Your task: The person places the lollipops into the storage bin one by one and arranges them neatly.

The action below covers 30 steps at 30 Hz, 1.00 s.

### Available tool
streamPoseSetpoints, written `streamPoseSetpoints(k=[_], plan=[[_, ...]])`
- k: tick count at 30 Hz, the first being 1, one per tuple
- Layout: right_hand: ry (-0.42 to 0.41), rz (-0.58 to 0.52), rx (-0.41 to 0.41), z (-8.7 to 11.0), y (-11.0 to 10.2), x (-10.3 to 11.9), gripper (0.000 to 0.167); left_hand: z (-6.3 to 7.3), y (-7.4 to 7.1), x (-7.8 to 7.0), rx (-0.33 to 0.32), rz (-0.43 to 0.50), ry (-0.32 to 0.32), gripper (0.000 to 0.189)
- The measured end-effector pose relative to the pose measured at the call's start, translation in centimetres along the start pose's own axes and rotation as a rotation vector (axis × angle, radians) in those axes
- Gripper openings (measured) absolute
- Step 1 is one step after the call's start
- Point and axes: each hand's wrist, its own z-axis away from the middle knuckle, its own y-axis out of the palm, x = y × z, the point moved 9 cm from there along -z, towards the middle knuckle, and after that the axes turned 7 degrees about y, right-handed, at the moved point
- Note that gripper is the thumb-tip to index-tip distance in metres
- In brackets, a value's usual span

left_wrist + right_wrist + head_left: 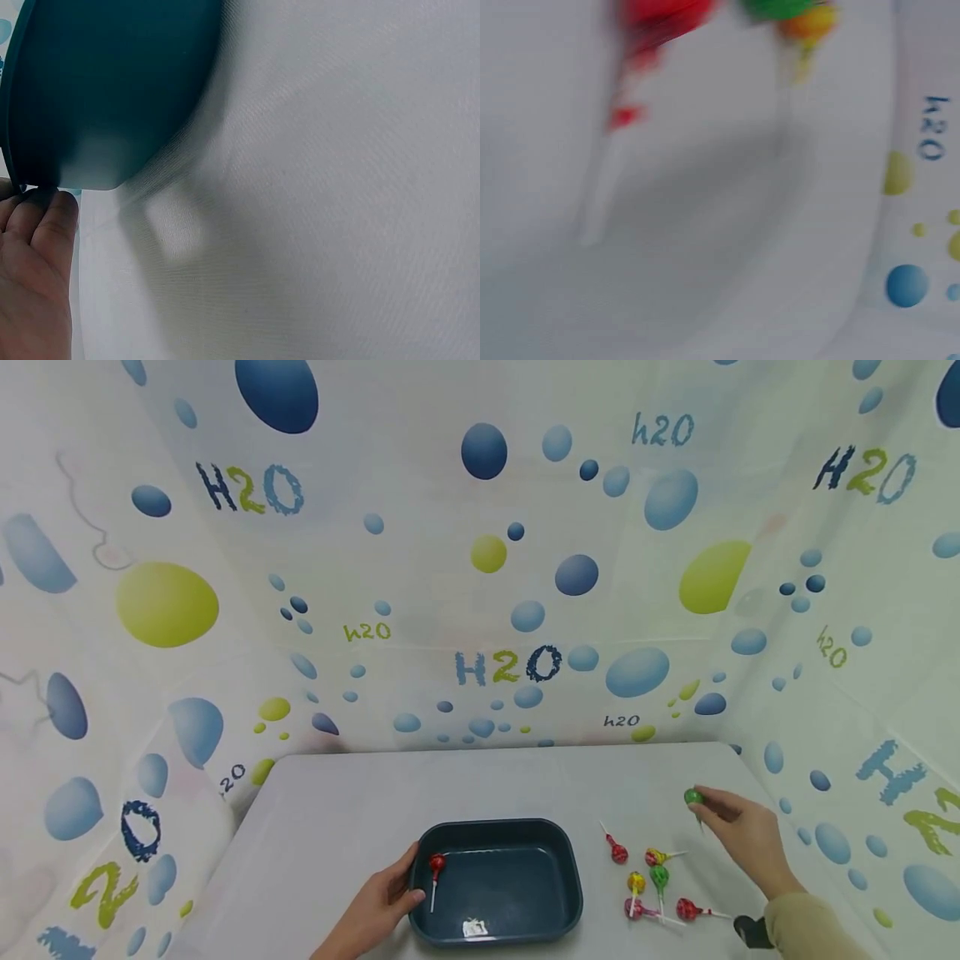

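Observation:
With its thumb over the rim, my left hand (378,902) grips the left side of a dark teal tray (510,893). The left wrist view shows that hand's fingers (52,232) against the tray's edge. A red lollipop (437,862) lies inside the tray near its left wall. Off to the right, my right hand (742,835) pinches a green lollipop (693,796) by its round head, stick pointing down, above the table. In the right wrist view the hand itself is out of sight; a red lollipop (667,19) appears there, blurred.
Between the tray and my right hand lie several lollipops: a red one (618,852), a green one (660,877), a yellow one (636,882), a pink one (632,910) and others. The white table (337,810) meets a dotted curtain (420,568) behind and at both sides.

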Motion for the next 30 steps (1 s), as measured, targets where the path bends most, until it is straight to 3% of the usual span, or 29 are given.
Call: streamPoseSetpoints(k=[4,10,15,20,25,30], plan=[[0.014,-0.09,-0.064,-1.6,-1.2,2.0,0.033,0.3,0.0,0.1,-0.001,0.016,0.001,0.081],[0.019,-0.128,0.009,-2.5,1.0,4.4,0.033,0.6,-0.2,0.5,-0.009,0.023,-0.011,0.081],[-0.06,-0.159,0.118,-2.0,5.7,7.3,0.028,0.8,-0.5,0.5,-0.014,0.024,-0.008,0.081],[-0.136,-0.191,0.241,-0.7,11.4,11.5,0.026,0.7,-0.7,0.3,-0.026,0.004,-0.003,0.08],[-0.203,-0.218,0.426,1.1,16.9,16.5,0.022,0.4,-0.3,0.0,-0.029,0.004,0.019,0.079],[-0.292,-0.101,0.623,3.2,22.0,20.9,0.016,0.2,-0.2,-0.2,-0.034,-0.001,0.027,0.078]])
